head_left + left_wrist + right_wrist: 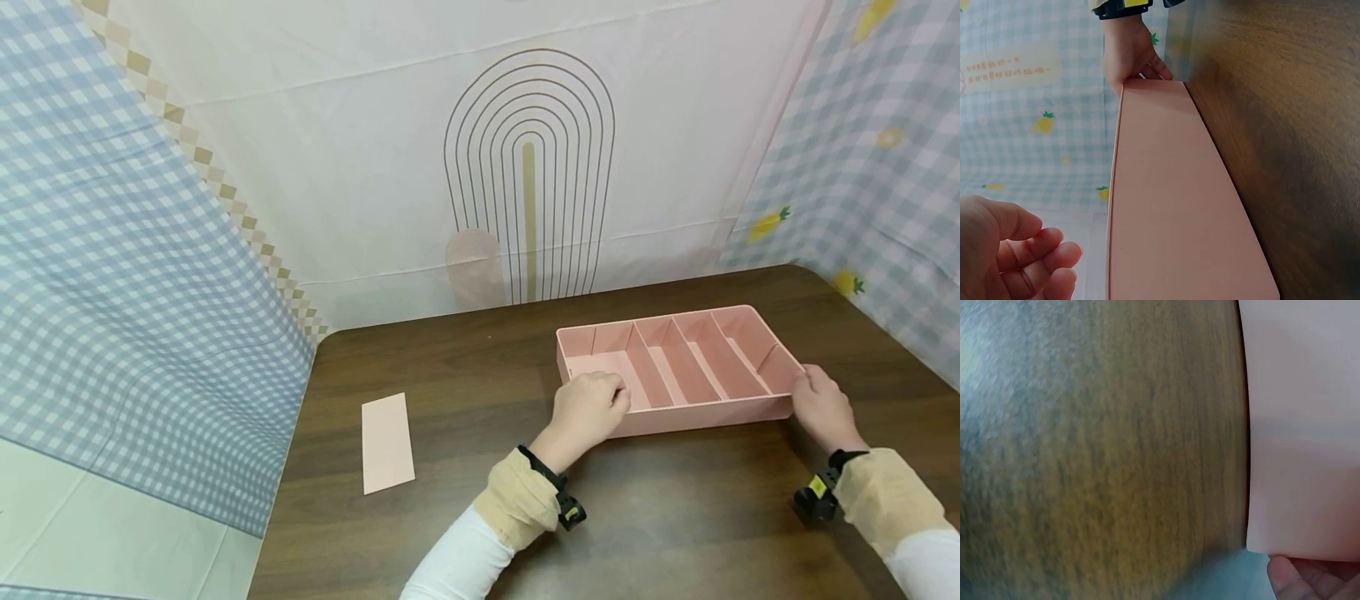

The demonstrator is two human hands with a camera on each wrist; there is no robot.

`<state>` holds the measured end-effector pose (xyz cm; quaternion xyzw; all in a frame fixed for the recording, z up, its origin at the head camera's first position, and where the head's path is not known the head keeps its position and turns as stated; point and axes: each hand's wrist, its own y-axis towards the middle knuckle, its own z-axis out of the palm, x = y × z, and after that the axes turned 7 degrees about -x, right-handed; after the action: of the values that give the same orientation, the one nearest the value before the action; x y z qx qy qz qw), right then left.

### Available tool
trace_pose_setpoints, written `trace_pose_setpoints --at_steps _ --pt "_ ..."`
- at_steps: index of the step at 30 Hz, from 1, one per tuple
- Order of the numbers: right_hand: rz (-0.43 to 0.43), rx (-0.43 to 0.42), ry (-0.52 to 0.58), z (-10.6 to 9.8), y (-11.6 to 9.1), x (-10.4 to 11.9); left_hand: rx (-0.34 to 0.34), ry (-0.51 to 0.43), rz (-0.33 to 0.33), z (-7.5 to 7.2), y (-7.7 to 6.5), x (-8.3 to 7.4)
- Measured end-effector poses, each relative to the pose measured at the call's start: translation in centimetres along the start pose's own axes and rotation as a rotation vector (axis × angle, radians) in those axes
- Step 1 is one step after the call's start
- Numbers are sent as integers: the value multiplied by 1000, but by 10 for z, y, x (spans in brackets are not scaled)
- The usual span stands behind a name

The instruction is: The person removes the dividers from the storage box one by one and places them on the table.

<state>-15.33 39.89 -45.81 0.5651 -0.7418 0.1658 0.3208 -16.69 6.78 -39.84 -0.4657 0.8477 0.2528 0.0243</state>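
A pink compartment tray (701, 412) lies on the brown table, with several upright dividers across it. My left hand (591, 406) is over the tray's front left part; in the left wrist view its fingers (1060, 256) are loosely curled with nothing between them, beside the tray's long front wall (1172, 187). At the front right corner my right hand (823, 406) holds the tray's end, its fingers against the outer wall. The right wrist view shows fingertips (1284, 575) at that end wall. A flat pink rectangular panel (387, 444) lies apart, to the left.
The wooden table (480, 358) has a patterned white cloth (360, 183) hanging behind it. Checked cloths hang at the left (150, 275) and right (892, 200). Each wrist carries a black strapped camera.
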Motion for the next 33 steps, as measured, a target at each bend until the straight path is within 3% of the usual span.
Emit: trace_pose_setpoints --at_steps 12,33 --pt "-3 0 -4 0 0 -4 13 4 -31 11 -1 -5" --pt "-9 -23 3 0 -3 -4 -38 40 -44 22 3 -12"
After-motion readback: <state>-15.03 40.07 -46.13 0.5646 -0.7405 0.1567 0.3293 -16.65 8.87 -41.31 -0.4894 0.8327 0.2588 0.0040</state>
